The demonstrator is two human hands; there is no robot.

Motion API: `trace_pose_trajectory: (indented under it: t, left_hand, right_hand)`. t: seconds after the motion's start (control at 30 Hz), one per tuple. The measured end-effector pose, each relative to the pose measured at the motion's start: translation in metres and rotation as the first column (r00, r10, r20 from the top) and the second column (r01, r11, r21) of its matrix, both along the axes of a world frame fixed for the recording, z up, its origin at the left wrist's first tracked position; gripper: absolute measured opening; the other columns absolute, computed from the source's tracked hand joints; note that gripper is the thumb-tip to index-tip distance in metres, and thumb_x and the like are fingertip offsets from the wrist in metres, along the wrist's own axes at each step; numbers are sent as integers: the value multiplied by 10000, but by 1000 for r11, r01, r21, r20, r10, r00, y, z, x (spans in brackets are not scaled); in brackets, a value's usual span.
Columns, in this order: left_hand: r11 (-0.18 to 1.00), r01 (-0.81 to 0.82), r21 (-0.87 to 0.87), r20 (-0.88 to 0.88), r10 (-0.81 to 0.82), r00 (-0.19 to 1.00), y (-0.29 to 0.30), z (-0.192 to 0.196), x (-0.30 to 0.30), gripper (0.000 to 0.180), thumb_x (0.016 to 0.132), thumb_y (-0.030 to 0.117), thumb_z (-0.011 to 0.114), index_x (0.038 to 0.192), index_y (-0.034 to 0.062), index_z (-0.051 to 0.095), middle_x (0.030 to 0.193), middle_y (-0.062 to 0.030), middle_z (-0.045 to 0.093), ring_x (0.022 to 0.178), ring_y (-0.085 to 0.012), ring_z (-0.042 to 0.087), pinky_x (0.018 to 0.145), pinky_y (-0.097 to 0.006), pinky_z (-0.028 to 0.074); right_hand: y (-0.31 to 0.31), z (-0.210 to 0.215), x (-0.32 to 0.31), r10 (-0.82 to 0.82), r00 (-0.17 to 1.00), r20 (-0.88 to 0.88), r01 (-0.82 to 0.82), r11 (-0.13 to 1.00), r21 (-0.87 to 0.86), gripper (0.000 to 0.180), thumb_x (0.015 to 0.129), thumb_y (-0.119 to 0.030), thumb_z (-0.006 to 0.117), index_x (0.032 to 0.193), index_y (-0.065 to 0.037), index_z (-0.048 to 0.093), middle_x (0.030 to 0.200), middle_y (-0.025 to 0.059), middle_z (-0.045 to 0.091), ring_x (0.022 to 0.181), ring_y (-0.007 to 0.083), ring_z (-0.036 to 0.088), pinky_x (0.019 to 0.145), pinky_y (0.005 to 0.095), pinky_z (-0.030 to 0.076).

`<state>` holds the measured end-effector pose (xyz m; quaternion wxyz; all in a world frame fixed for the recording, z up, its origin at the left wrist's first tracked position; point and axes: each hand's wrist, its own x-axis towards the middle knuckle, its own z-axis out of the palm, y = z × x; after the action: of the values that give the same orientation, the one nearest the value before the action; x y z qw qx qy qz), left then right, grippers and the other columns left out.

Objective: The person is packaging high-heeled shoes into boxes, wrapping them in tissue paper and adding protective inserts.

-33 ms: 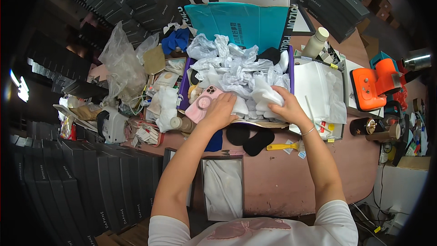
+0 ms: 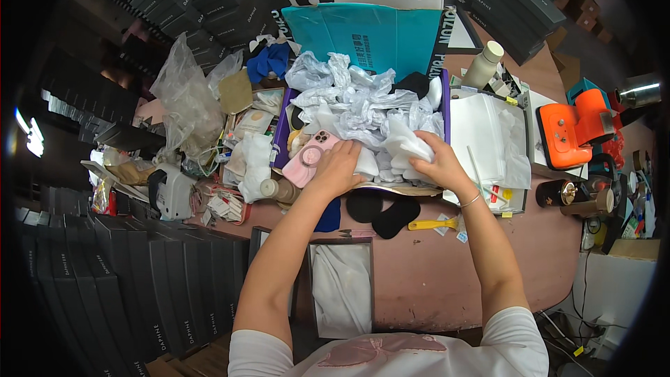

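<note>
Dark boxes (image 2: 132,272) stand in rows beyond the bench (image 2: 433,279), off its near-left corner. A clear plastic bag (image 2: 178,91) slumps at the left edge, a pale grey device (image 2: 176,192) nearer us, then white wadding (image 2: 255,167). Into the middle: a purple-walled box (image 2: 281,134), well in from the bench's near edge, heaped with crumpled white tissue (image 2: 363,101). A pink phone (image 2: 302,169) lies tilted over its near-left corner, and right beside it comes the left hand (image 2: 340,167), palm down, fingers slightly bent, a white pad (image 2: 367,162) at the fingertips; I can't tell whether it's gripped. Below, a shallow dark tray (image 2: 373,286) of white cloth sits by the bench's near edge. Two black pads (image 2: 396,218) lie just below the purple-walled box, and over that box's near-right corner the right hand (image 2: 441,164) has thumb and fingers closed on a white wad (image 2: 403,148)! A yellow-handled brush (image 2: 433,224) lies below that wrist. Further right, white sheets (image 2: 477,126), a cream bottle (image 2: 484,66) behind, and an orange machine (image 2: 571,132) towards the right edge.
</note>
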<state>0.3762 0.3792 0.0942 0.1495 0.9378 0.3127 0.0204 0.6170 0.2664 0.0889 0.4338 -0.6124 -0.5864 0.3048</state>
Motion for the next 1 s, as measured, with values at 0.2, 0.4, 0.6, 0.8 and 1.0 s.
trace_pose_trajectory:
  t: [0.2, 0.4, 0.6, 0.8, 1.0]
  left_hand:
    - [999, -27, -44, -7, 27, 1000, 24, -18, 5, 343, 729, 161, 724, 1014, 7, 612, 1025, -182, 621, 1027, -354, 565, 846, -408, 473]
    - [948, -123, -294, 164, 177, 970, 40, 8, 3, 297, 778, 57, 616, 1072, 21, 636, 1008, -218, 647, 950, -393, 609, 813, -406, 482]
    - [998, -58, 12, 510, 44, 859, 10, 28, -3, 401, 768, -47, 582, 1159, 38, 597, 1063, -185, 633, 968, -369, 613, 821, -390, 487]
    - [934, 91, -347, 415, 66, 908, -27, -4, 24, 314, 817, 39, 600, 1131, 27, 596, 1004, -200, 640, 929, -380, 616, 783, -412, 486]
    - [856, 160, -492, 87, -135, 987, -16, -19, 27, 285, 843, 207, 648, 1064, 29, 632, 964, -213, 651, 885, -387, 621, 788, -427, 479]
  right_hand:
    - [0, 0, -3, -25, 986, -167, 9, 996, -92, 567, 750, -176, 693, 1259, 3, 519, 1162, 152, 590, 1065, 225, 565, 942, 325, 425]
    - [-4, -4, -5, -46, 988, -144, 42, 999, -26, 553, 749, -160, 682, 1250, 4, 518, 1140, 136, 594, 1049, 212, 564, 930, 318, 428]
    - [-9, 0, -2, -57, 949, -311, 45, 998, -47, 504, 762, -150, 687, 1219, -1, 538, 1100, 106, 614, 1018, 187, 574, 912, 306, 440]
    - [-13, 4, 21, 33, 823, -567, -147, 976, -158, 496, 773, -168, 679, 1222, -6, 544, 1079, 69, 620, 988, 134, 561, 893, 281, 446]
    - [2, 17, 24, 265, 868, -420, -417, 848, -326, 539, 774, -217, 672, 1241, 9, 525, 1109, 91, 612, 1006, 163, 563, 906, 284, 438]
